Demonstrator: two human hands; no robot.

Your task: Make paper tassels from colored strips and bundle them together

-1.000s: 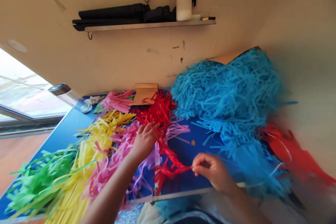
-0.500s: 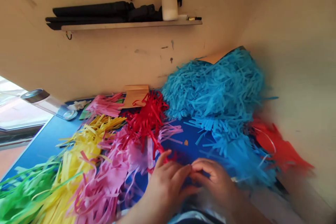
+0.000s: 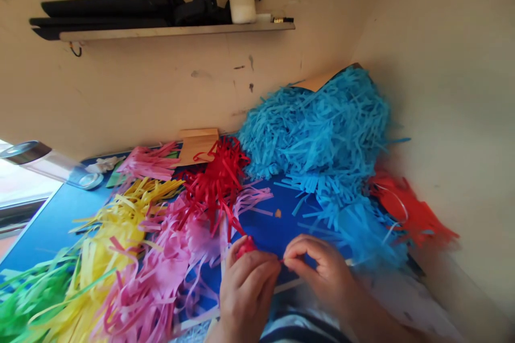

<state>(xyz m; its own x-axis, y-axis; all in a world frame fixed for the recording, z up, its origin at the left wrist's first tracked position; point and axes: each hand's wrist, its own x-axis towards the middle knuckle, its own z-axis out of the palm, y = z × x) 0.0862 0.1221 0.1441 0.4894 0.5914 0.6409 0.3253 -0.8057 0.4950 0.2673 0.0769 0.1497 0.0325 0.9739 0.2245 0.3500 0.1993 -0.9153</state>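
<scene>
My left hand (image 3: 251, 284) is closed around red tissue paper (image 3: 246, 247), which bulges out between thumb and fingers. A red strip leads up from it to a heap of red fringe (image 3: 219, 174) behind. Close beside it, my right hand (image 3: 317, 265) is in a pinch, thumb against forefinger. A sliver of red shows at its fingertips, between the two hands; it looks like the thin end of the same paper. Pink fringe (image 3: 161, 273) lies to the left of my left hand. Light-blue fringe (image 3: 358, 228) lies beyond my right hand.
Yellow (image 3: 120, 241) and green fringe (image 3: 44, 289) cover the left of the blue table (image 3: 48, 222). A clear jar (image 3: 60, 169) lies tilted at the far left. A large blue fringe pile (image 3: 317, 123) and orange-red paper (image 3: 410, 211) sit right. Above is a wall shelf (image 3: 177, 32).
My hands have drawn slightly apart, and the red paper in my left hand shows more clearly. The whole view has shifted, so the background sits further left.
</scene>
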